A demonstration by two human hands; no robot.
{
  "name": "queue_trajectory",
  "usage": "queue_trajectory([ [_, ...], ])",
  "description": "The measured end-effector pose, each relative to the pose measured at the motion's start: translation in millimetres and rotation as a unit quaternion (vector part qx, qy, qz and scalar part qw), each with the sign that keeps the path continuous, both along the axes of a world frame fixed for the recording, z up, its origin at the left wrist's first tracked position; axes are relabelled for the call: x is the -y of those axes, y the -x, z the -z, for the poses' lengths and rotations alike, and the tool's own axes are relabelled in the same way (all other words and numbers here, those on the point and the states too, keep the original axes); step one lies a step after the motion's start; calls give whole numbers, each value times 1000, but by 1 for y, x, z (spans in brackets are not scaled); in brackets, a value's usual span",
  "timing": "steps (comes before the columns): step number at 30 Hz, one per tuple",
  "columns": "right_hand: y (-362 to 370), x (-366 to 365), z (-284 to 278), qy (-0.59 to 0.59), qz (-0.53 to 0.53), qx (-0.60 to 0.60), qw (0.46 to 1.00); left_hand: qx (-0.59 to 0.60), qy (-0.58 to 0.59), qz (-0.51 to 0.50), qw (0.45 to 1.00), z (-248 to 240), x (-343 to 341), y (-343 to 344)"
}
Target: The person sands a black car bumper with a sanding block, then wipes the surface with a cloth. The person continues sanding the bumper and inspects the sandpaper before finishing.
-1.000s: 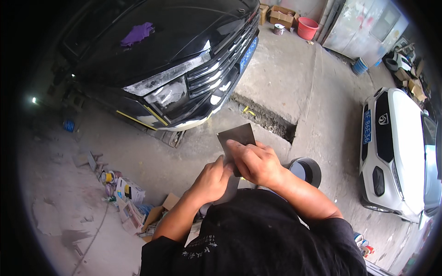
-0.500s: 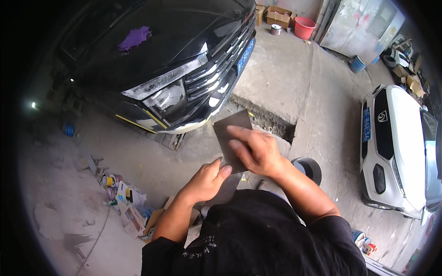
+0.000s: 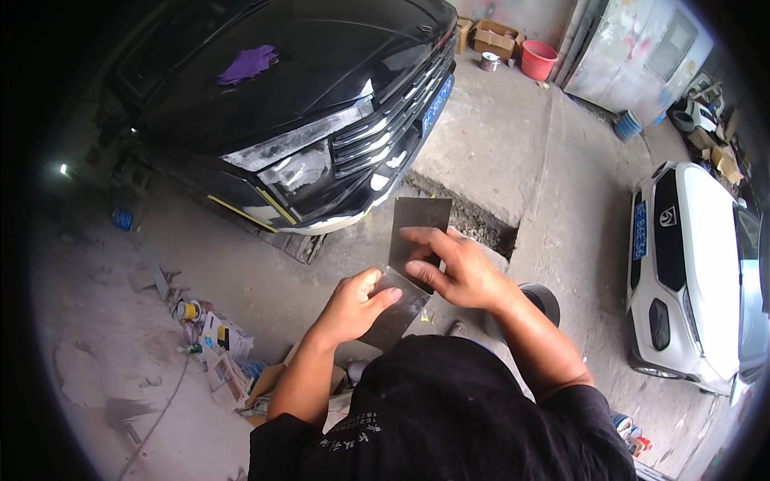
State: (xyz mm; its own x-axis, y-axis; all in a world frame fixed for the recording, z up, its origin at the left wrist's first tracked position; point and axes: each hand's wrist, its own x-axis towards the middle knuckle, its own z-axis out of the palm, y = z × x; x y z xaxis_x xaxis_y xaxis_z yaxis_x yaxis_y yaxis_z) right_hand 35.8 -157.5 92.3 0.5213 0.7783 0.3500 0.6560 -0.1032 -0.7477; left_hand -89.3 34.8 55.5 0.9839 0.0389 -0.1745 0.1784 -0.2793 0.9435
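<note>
Centre: upper sheet [image 3: 421, 215] plain dark grey-brown; lower sheet [image 3: 393, 322] dark grey, paler smudges. Lower middle: shirt [image 3: 489, 401] black, small pale print [image 3: 361, 434]. Upper left: car [image 3: 313, 76] black, white patches [image 3: 380, 182] low on front; tape [image 3: 277, 207] yellow; cloth [image 3: 247, 65] purple. Top right: tub [image 3: 537, 70] red. Right edge: second car [image 3: 710, 212] white, grille [image 3: 666, 240] black, plate [image 3: 639, 230] blue.

So there's a car [image 3: 293, 120] upper left with a rag [image 3: 247, 65] on its hood [image 3: 337, 56], another car [image 3: 706, 264] far right, bucket [image 3: 538, 62] beside a box [image 3: 495, 40] up top, plates [image 3: 421, 218] in the hands [image 3: 467, 274] mid-frame.
</note>
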Motion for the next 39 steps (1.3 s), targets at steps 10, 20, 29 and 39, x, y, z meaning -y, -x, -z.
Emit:
queue_trajectory([
  [10,24,-19,31,-9,2,-83,997,62,-52,-49,996,3,-3,8],
  [20,30,-7,48,24,53,-126,990,100,184,-245,947,35,-51,39],
  [29,37,-23,37,111,5,-101,989,36,235,-220,946,80,-39,58],
  [39,50,-78,40,40,-25,-81,996,-5,416,-65,907,83,-33,70],
])
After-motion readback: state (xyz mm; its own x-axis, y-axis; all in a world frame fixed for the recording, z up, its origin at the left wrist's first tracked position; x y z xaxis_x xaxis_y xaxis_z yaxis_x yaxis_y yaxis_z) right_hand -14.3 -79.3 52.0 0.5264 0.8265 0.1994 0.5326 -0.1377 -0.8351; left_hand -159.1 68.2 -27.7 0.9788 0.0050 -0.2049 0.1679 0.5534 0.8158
